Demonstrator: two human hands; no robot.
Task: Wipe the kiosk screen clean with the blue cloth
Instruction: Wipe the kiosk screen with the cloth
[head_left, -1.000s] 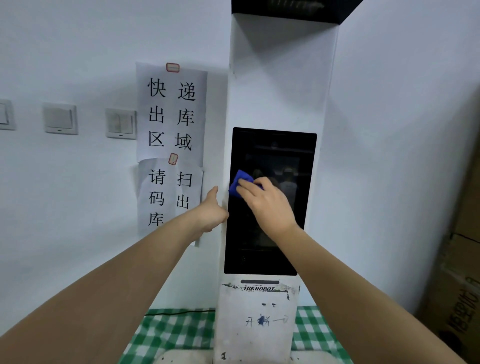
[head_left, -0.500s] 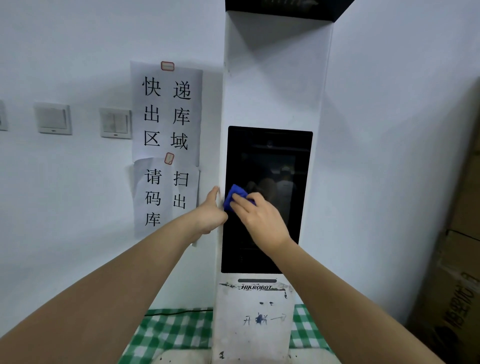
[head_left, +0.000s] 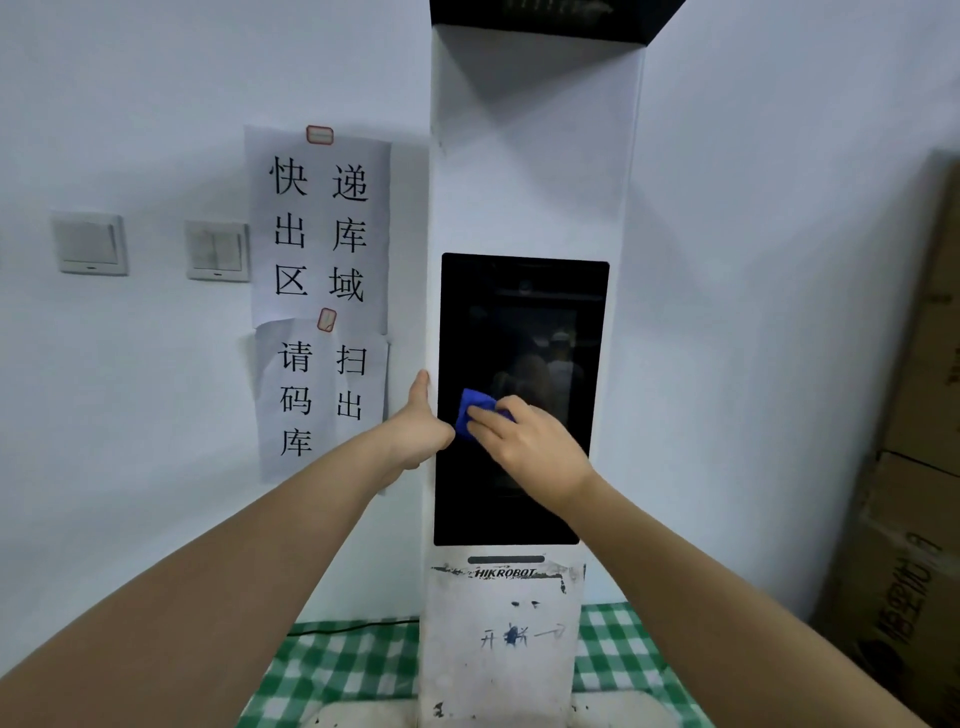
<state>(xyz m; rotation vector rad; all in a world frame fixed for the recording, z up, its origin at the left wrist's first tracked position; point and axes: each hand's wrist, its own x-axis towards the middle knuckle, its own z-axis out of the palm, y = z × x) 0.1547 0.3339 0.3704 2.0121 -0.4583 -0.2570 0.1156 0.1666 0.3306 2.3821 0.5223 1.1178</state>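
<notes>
The white kiosk tower (head_left: 530, 156) stands against the wall, its tall black screen (head_left: 524, 312) dark and reflective. My right hand (head_left: 530, 441) holds a small bunched blue cloth (head_left: 474, 408) against the screen's left side, about halfway down, with its fingers laid over the cloth. My left hand (head_left: 418, 426) grips the kiosk's left edge beside the screen; its thumb points up along the front corner and its fingers are hidden round the side.
Paper signs (head_left: 319, 228) hang on the wall left of the kiosk, with two wall switches (head_left: 89, 243) further left. Cardboard boxes (head_left: 914, 467) are stacked at the right. The kiosk stands on a green checked tablecloth (head_left: 337, 670) crossed by a black cable (head_left: 353, 626).
My right hand has slid the blue cloth down the left part of the screen. My left hand keeps its grip on the kiosk's edge.
</notes>
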